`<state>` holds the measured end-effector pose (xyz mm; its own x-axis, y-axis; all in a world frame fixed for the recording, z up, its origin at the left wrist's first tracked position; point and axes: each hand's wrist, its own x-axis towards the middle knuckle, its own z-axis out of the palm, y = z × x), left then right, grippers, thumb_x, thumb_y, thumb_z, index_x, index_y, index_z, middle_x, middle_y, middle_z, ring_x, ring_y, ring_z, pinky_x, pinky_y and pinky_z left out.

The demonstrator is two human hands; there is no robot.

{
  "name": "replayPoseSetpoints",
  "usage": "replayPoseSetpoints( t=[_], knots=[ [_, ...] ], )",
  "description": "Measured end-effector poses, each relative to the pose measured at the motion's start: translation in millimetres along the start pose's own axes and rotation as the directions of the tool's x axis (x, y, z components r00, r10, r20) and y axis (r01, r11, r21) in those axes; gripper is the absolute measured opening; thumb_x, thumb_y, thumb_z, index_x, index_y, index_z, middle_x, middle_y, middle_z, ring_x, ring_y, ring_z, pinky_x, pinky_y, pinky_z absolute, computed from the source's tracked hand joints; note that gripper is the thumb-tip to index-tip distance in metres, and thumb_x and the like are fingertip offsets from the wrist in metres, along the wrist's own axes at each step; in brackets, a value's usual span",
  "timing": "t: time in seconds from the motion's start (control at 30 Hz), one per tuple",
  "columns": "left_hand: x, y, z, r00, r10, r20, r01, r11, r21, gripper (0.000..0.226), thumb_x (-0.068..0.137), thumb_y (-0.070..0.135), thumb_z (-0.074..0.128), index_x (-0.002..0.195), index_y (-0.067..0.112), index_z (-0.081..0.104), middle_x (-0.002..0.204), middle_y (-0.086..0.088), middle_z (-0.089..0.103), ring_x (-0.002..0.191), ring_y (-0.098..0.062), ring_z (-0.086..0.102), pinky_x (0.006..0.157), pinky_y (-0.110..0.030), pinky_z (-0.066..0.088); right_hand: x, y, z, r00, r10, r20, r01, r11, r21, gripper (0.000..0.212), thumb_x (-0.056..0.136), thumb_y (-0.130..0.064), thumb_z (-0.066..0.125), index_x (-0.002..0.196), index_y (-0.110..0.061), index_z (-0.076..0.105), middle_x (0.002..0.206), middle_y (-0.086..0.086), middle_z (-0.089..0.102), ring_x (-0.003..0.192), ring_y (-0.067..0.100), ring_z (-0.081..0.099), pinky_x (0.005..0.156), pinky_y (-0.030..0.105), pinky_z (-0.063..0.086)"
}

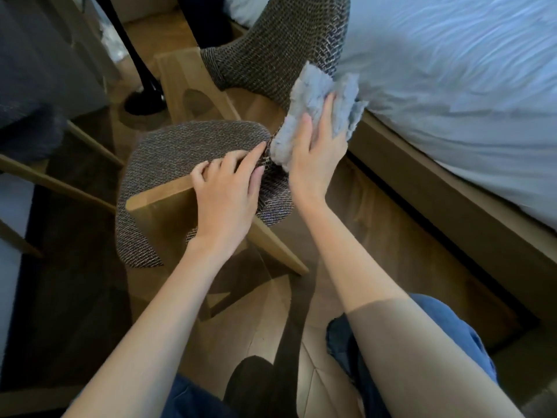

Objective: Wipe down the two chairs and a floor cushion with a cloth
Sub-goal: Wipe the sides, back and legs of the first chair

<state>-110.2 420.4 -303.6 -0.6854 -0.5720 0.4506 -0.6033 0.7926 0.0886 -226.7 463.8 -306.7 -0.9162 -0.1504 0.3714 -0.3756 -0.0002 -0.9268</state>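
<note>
grey-brown woven-fabric chair [193, 149] with light wooden legs is on the wooden plank floor [376, 221], just beside the bed with pale blue sheets [452, 86]. its backrest [277, 43] curves toward the top of frame. the near wooden leg [271, 245] runs from left to lower right. left hand [226, 200] grasps the chair, fingers curled over that leg's upper edge onto the fabric. right hand [316, 155] presses a bunched light blue fluffy cloth [316, 95] where seat meets backrest, fingers straight, thumb hidden. cloth's long axis runs lower left to upper right.
</note>
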Motion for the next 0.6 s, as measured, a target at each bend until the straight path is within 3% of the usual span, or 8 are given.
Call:
replayPoseSetpoints(
  t=[0.07,0.13,0.2,0.3,0.37,0.4,0.47,0.6],
  knots=[
    [14,7,1,0.999,0.010,0.031,-0.009,0.999,-0.031,0.041,0.104,0.037,0.031,0.144,0.033,0.039,0.125,0.004,0.059,0.112,-0.019,0.055,0.096,-0.040,0.032,0,11,2,0.998,-0.017,0.056,0.019,0.999,-0.038,0.044,0.101,-0.020,0.045,0.142,-0.006,0.043,0.153,0.015,0.031,0.142,0.027,0.026,0.114,0.028,0.015],
    [24,10,4,0.999,0.025,0.049,-0.022,0.998,-0.057,0.042,0.104,0.039,0.029,0.144,0.032,0.038,0.120,0.000,0.062,0.105,-0.022,0.059,0.085,-0.038,0.041,-10,26,5,0.998,0.040,0.054,-0.037,0.998,-0.047,0.022,0.100,-0.013,0.043,0.108,-0.001,0.060,0.136,0.023,0.047,0.123,0.035,0.044,0.106,0.042,0.033],
    [31,12,7,0.998,0.036,0.048,-0.033,0.997,-0.074,0.043,0.103,0.041,0.028,0.145,0.033,0.038,0.114,-0.002,0.065,0.098,-0.024,0.062,0.071,-0.035,0.042,-15,43,4,0.981,0.172,0.084,-0.164,0.981,-0.100,0.021,0.099,-0.009,0.040,0.080,-0.007,0.048,0.113,0.022,0.053,0.101,0.033,0.049,0.092,0.048,0.040],
    [33,11,10,0.998,0.048,0.048,-0.045,0.997,-0.069,0.044,0.103,0.044,0.024,0.145,0.036,0.036,0.105,-0.001,0.067,0.090,-0.022,0.063,0.061,-0.030,0.034,-14,55,-3,0.923,0.345,0.169,-0.322,0.934,-0.152,0.033,0.100,-0.014,0.038,0.068,-0.015,0.036,0.096,0.011,0.046,0.087,0.024,0.044,0.084,0.039,0.040],
    [33,11,10,0.997,0.053,0.053,-0.050,0.998,-0.047,0.045,0.103,0.045,0.023,0.146,0.036,0.034,0.099,-0.001,0.066,0.085,-0.021,0.062,0.059,-0.030,0.034,-3,51,-4,0.945,0.300,0.130,-0.292,0.953,-0.077,0.026,0.100,-0.017,0.038,0.079,-0.017,0.055,0.105,0.011,0.053,0.094,0.023,0.050,0.080,0.033,0.038],
    [32,11,10,0.997,0.056,0.055,-0.054,0.998,-0.037,0.046,0.103,0.045,0.022,0.146,0.036,0.033,0.098,-0.001,0.066,0.084,-0.021,0.062,0.058,-0.030,0.034,4,43,-5,0.971,0.229,0.075,-0.228,0.973,-0.020,0.025,0.100,-0.019,0.038,0.104,-0.017,0.063,0.121,0.010,0.056,0.108,0.023,0.052,0.084,0.031,0.040],
    [31,11,10,0.996,0.065,0.054,-0.064,0.998,-0.015,0.047,0.102,0.045,0.021,0.147,0.036,0.032,0.097,-0.001,0.067,0.082,-0.021,0.062,0.056,-0.029,0.033,21,28,-3,0.998,0.053,-0.043,-0.050,0.996,0.072,0.041,0.100,-0.018,0.038,0.139,-0.019,0.049,0.142,0.004,0.049,0.132,0.023,0.044,0.094,0.030,0.042],
    [35,10,11,0.995,0.071,0.077,-0.072,0.997,0.017,0.050,0.101,0.048,0.016,0.148,0.038,0.027,0.104,0.000,0.068,0.088,-0.023,0.063,0.056,-0.031,0.038,26,24,8,0.999,0.052,-0.013,-0.051,0.997,0.049,0.045,0.098,-0.035,0.045,0.143,-0.028,0.045,0.152,0.000,0.038,0.141,0.019,0.028,0.108,0.023,0.027]
  ],
)
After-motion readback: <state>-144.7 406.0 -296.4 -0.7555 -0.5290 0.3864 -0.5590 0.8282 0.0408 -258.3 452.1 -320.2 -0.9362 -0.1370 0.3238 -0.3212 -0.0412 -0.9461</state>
